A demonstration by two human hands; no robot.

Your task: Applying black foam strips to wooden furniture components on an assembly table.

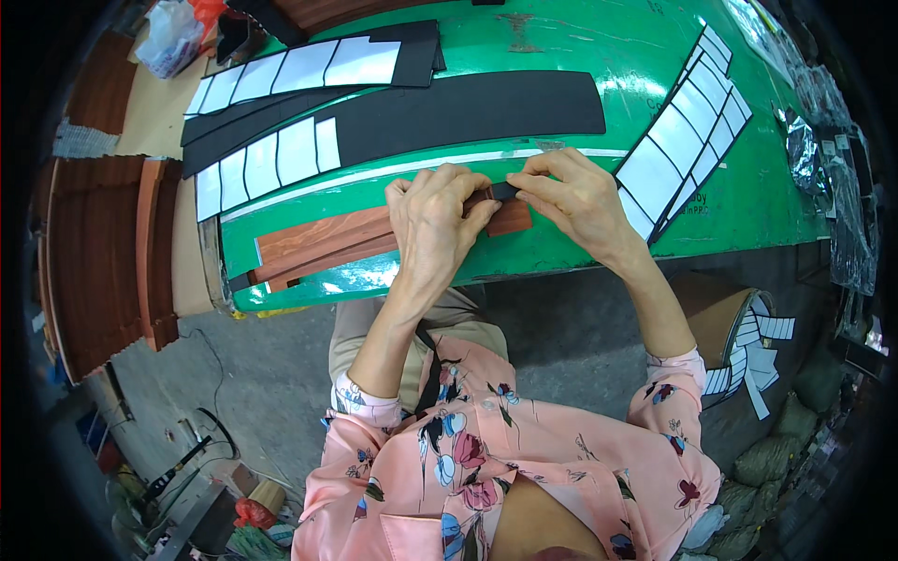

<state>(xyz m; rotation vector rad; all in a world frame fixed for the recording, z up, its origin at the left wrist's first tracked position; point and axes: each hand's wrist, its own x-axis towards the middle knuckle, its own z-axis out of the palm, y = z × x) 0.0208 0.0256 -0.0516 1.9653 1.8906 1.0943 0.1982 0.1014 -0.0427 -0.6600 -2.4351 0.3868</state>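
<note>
A reddish-brown wood-grain strip (337, 234) lies along the near edge of the green table, with a raised ridge running down its length. My left hand (432, 220) is closed over the strip toward its right end, thumb and fingertips pinched together there. In the fingertips of my right hand (578, 201) is a small black piece (505, 191), set against the strip's right end beside the left fingertips. Another dark piece (241, 281) sits at the strip's left end. My left hand hides the middle of the strip.
Black foam strips (477, 105), some with white backing squares, lie across the green table (524, 47). A white-backed stack (681, 131) rests at right. Wood-grain panels (103, 252) stand at left. A round bin (716, 309) holds white scraps. Plastic bags (173, 42) sit far left.
</note>
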